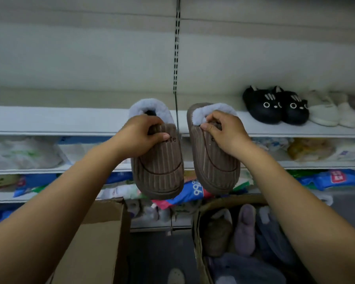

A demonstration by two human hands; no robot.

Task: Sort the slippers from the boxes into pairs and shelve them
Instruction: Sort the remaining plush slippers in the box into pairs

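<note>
My left hand (pixel 140 135) grips a brown corduroy slipper (pixel 159 171) with grey fleece lining, toe hanging down. My right hand (pixel 223 131) grips the matching brown slipper (pixel 215 167) the same way. Both slippers hang side by side in front of the white top shelf (pixel 49 119), their fleece collars level with its surface. A pair of black cat-face slippers (pixel 275 105) stands on that shelf to the right, with pale cream slippers (pixel 328 111) beside them. An open cardboard box (pixel 199 232) at lower right holds several brown, lilac and grey slippers.
A second cardboard box (pixel 103 232) stands at lower left, its flap up. Lower shelves (pixel 29 169) carry bagged goods in white, blue and yellow packs. A slotted metal upright (pixel 176 48) runs up the back wall between the shelf bays. Dark floor lies between the boxes.
</note>
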